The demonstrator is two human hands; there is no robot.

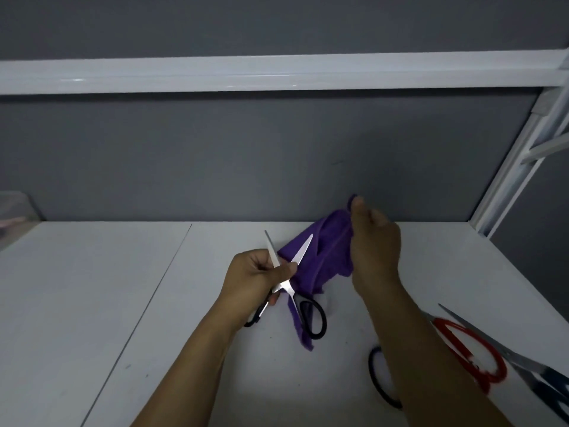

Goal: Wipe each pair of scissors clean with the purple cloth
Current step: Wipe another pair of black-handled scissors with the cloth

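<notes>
L hand [255, 275] holds the black-handled scissors [285, 286] above the white bench [123, 303], approx centre of view. Its fingers are curled round them near the pivot, w/ the thumb pressed on 1 blade. Blades are spread in a V, tips pointing away from the person, and the 2 handle loops point back toward them; 1 loop is partly hidden under the L hand. R hand [374, 241] is raised just right of the blades, thumb and fingers pinching the top edge of the purple cloth [326, 251]. The cloth hangs down from that pinch behind the right blade, and its lower tail runs past the visible black loop toward the bench; can't tell if it touches the blade. Right of the R forearm, 2 more pairs lie on the bench: red-handled scissors [489, 379] and, just beyond, blue-handled scissors [551, 380] w/ a long blade pointing up-left. A black handle ring [371, 369] shows left of that forearm; the rest of it is hidden by the arm. Behind the bench is a grey wall [277, 149] w/ a white rail [277, 72] across it, and a white frame post [508, 180] stands at the right. Something blurred and clear-looking sits at the far left edge [15, 208]; can't tell what.
</notes>
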